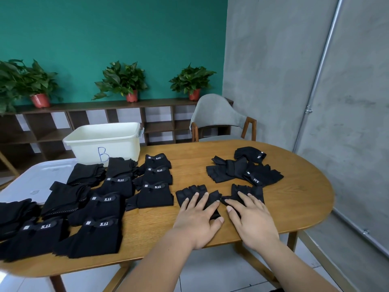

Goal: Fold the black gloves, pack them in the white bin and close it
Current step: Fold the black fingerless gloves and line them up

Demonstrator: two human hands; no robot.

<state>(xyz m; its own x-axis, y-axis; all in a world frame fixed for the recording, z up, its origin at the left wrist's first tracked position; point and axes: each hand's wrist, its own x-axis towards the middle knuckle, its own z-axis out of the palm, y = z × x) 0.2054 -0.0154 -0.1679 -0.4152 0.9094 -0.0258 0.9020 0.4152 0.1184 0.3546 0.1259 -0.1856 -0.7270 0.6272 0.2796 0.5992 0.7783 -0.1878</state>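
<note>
Hands of the person at the bench (294, 197): the left hand (197, 216) and the right hand (250, 218) both lie palm down, fingers straight and spread, gripping nothing. Each presses on one fingerless black glove of a pair laid side by side at the near middle of the bench. The left glove (189, 192) lies under the left fingers and the right glove (255, 189) under the right fingers. The two gloves meet, or very nearly meet, at their inner edges in the gap between the hands. Each glove's long axis runs away from the person, with the finger stubs at the far end.

Judged from this layout, the coming move is a fold that brings one glove over the other across the line where they meet. That line lies midway between the hands, so neither hand is better placed for it.

White bin (103, 142), marked with a blue B, stands open at the far left of the bench, well apart from the hands; the left hand is the nearer to it. Its inside is hidden from this view. Its lid (48, 173) lies flat just beside it, on the person's side.

Folded gloves (107, 207) lie in rows between the bin and the left hand, not yet packed. Unfolded gloves (231, 171) lie in a loose heap beyond the right hand, which is the nearer to them.
</note>
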